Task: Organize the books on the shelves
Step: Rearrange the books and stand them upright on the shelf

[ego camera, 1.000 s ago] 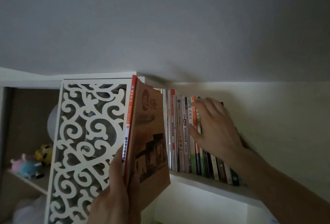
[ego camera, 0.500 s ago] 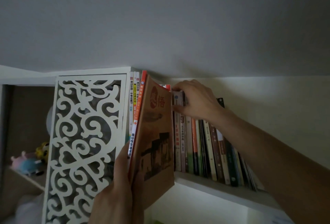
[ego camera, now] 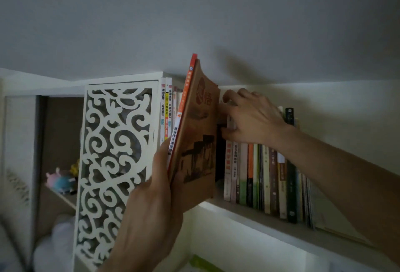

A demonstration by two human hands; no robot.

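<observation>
My left hand [ego camera: 151, 211] grips two books by their lower edge: a brown-covered book [ego camera: 199, 141] and a red-spined one [ego camera: 184, 107] behind it. They stand tilted at the front of the white shelf [ego camera: 259, 217], their tops above the shelf unit's top. My right hand [ego camera: 249, 118] curls over the tops of the upright row of books [ego camera: 259, 174] and pulls it rightward. A dark gap [ego camera: 220, 152] shows between the held books and that row. A few more books [ego camera: 166, 109] stand left of the held pair.
A white carved scroll panel [ego camera: 114, 163] fronts the shelf unit on the left. Behind it, a lower wooden shelf holds small plush toys [ego camera: 60, 180]. The ceiling is close above. The rightmost books in the row lean left.
The held books have risen and shifted right toward the row. My right hand went from the spines' fronts to the row's tops, and a gap has opened at the row's left end.
</observation>
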